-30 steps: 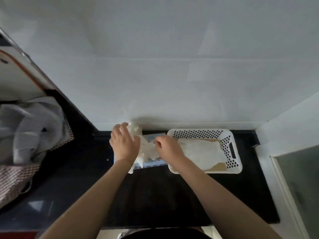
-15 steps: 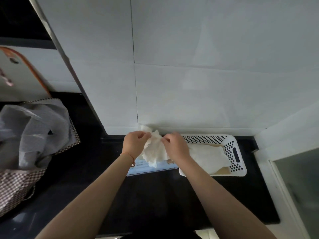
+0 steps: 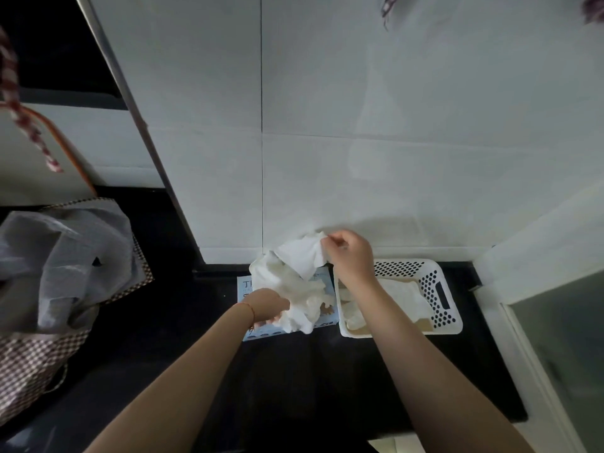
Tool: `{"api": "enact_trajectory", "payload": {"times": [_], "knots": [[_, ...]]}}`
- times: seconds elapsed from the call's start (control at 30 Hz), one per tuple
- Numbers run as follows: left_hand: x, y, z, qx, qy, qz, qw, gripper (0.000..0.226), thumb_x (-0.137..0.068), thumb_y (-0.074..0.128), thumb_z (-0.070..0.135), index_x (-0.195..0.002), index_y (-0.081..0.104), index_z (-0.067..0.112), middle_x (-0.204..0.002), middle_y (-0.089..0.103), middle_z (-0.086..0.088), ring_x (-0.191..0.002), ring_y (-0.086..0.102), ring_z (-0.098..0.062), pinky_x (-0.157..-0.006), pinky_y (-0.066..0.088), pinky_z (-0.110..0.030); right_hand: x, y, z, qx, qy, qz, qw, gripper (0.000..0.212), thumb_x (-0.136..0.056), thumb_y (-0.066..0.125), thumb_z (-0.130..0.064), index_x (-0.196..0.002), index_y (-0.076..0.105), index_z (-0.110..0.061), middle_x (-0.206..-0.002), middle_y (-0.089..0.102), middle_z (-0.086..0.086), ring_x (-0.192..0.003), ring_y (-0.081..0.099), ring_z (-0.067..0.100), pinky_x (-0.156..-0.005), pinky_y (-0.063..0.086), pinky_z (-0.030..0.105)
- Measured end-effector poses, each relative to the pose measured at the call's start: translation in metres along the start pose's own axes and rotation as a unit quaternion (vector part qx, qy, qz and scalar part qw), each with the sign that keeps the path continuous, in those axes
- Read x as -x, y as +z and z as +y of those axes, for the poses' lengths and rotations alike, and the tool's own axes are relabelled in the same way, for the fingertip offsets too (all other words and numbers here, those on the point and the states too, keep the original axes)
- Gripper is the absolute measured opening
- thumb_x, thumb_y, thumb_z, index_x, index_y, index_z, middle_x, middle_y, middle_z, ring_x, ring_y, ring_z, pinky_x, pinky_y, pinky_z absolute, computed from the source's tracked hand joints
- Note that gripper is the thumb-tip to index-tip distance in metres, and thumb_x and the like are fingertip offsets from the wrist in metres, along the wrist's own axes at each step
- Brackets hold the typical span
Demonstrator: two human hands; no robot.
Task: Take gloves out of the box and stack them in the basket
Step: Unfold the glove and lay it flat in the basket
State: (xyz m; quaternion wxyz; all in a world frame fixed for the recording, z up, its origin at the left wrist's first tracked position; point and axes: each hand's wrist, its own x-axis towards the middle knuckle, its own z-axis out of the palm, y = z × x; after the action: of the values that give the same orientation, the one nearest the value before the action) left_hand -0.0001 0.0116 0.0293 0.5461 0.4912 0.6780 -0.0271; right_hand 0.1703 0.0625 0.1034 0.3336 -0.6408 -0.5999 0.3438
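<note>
Two bare forearms reach forward over a dark countertop point(image 3: 294, 380) toward its far edge. The left hand point(image 3: 266, 304), with a thin cord bracelet point(image 3: 251, 311) at the wrist, lies low over the glove box point(image 3: 323, 313), its fingers curled into a crumpled white bunch of gloves point(image 3: 295, 289) heaped on the box top; the fingertips are hidden in the material, so how tightly they close cannot be told. The box is pale blue with printed lettering, lies flat on the countertop, and is mostly covered by the bunch. Just beside it on the right, touching or nearly touching, sits a white perforated plastic basket point(image 3: 438, 292) with a slot handle in its right wall. Flattened white gloves point(image 3: 405, 297) lie inside it, partly hidden by the right forearm, over a tan surface showing at the near right corner.

The right hand point(image 3: 351, 253) is raised above the gap between box and basket, thumb and fingers pinched shut on the upper corner of a single glove point(image 3: 304, 255). This sheet hangs down and to the left from the pinch, and its lower part merges with the bunch on the box.

At the left stands a checked bag point(image 3: 29, 351) holding a translucent grey plastic bag point(image 3: 62, 256). Behind the countertop rises a white tiled wall point(image 3: 392, 142); a white ledge point(image 3: 539, 237) and a frosted pane point(image 3: 565, 348) border the right side.
</note>
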Motion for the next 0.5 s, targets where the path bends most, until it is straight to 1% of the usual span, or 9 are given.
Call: {"api": "enact_trajectory", "payload": {"times": [0.07,0.13,0.2,0.27,0.3,0.33,0.37,0.43,0.5], "knots": [[-0.002,-0.002,0.001,-0.028,0.036,0.021,0.999,0.021,-0.091,0.048,0.025,-0.088,0.059,0.007,-0.083,0.053,-0.005,-0.069,0.045,-0.018,-0.066,0.039,-0.027,0.0,-0.004,-0.005,-0.046,0.039,-0.006,0.998,0.014,-0.093,0.057,-0.022,-0.086,0.065,-0.014,-0.079,0.063,-0.007,-0.07,0.056,0.006,-0.059,0.042,0.015],[-0.005,-0.006,0.001,-0.076,0.061,0.031,0.995,0.031,-0.088,0.046,0.033,-0.093,0.062,0.006,-0.089,0.055,-0.004,-0.083,0.054,-0.023,-0.075,0.042,-0.03,0.001,-0.009,-0.006,-0.101,0.081,-0.014,0.992,0.021,-0.095,0.053,-0.022,-0.092,0.065,-0.005,-0.079,0.06,0.001,-0.07,0.053,0.013,-0.059,0.041,0.021],[-0.001,-0.013,0.002,-0.093,0.063,0.09,0.99,0.03,-0.089,0.045,0.034,-0.086,0.06,0.008,-0.089,0.059,-0.005,-0.086,0.059,-0.027,-0.077,0.045,-0.032,0.001,-0.011,-0.007,-0.152,0.122,-0.027,0.98,0.022,-0.096,0.05,-0.02,-0.092,0.062,-0.002,-0.08,0.057,0.006,-0.072,0.054,0.018,-0.064,0.044,0.027],[0.008,-0.021,0.004,0.002,0.063,0.196,0.979,0.027,-0.089,0.049,0.028,-0.085,0.062,0.005,-0.087,0.067,-0.011,-0.084,0.065,-0.03,-0.076,0.052,-0.038,-0.003,-0.012,-0.007,-0.202,0.168,-0.032,0.964,0.02,-0.094,0.047,-0.015,-0.087,0.06,-0.001,-0.081,0.058,0.01,-0.074,0.056,0.022,-0.07,0.046,0.035],[0.01,-0.025,0.006,0.065,0.085,0.245,0.964,0.023,-0.088,0.053,0.026,-0.09,0.063,0.005,-0.089,0.068,-0.012,-0.084,0.067,-0.03,-0.073,0.053,-0.039,-0.004,-0.013,-0.007,-0.217,0.191,-0.033,0.957,0.019,-0.092,0.047,-0.013,-0.085,0.06,-0.002,-0.082,0.058,0.012,-0.076,0.056,0.023,-0.071,0.044,0.037],[0.016,-0.029,0.01,0.122,0.123,0.272,0.947,0.018,-0.088,0.058,0.024,-0.097,0.062,0.009,-0.093,0.067,-0.01,-0.085,0.066,-0.027,-0.069,0.052,-0.035,-0.006,-0.013,-0.008,-0.228,0.213,-0.033,0.949,0.019,-0.091,0.047,-0.013,-0.083,0.061,-0.003,-0.083,0.057,0.013,-0.077,0.055,0.024,-0.071,0.042,0.037],[0.021,-0.032,0.015,0.17,0.173,0.27,0.932,0.02,-0.088,0.064,0.022,-0.107,0.059,0.016,-0.1,0.063,-0.006,-0.087,0.063,-0.023,-0.067,0.051,-0.029,-0.006,-0.013,-0.009,-0.241,0.23,-0.037,0.942,0.018,-0.09,0.048,-0.015,-0.083,0.062,-0.005,-0.084,0.059,0.013,-0.079,0.055,0.025,-0.072,0.041,0.038],[0.032,-0.04,0.025,0.239,0.284,0.208,0.905,0.051,-0.084,0.073,0.012,-0.127,0.052,0.028,-0.115,0.055,-0.001,-0.097,0.058,-0.018,-0.074,0.049,-0.02,-0.004,-0.014,-0.01,-0.282,0.25,-0.057,0.924,0.022,-0.091,0.051,-0.018,-0.089,0.067,-0.005,-0.09,0.065,0.014,-0.085,0.061,0.027,-0.078,0.047,0.039],[0.04,-0.044,0.033,0.234,0.343,0.164,0.895,0.06,-0.081,0.073,0.002,-0.13,0.055,0.031,-0.121,0.057,0.003,-0.107,0.057,-0.013,-0.083,0.05,-0.018,-0.002,-0.014,-0.009,-0.312,0.257,-0.073,0.912,0.024,-0.093,0.051,-0.02,-0.089,0.07,-0.006,-0.091,0.069,0.012,-0.089,0.063,0.029,-0.084,0.049,0.04]]}}
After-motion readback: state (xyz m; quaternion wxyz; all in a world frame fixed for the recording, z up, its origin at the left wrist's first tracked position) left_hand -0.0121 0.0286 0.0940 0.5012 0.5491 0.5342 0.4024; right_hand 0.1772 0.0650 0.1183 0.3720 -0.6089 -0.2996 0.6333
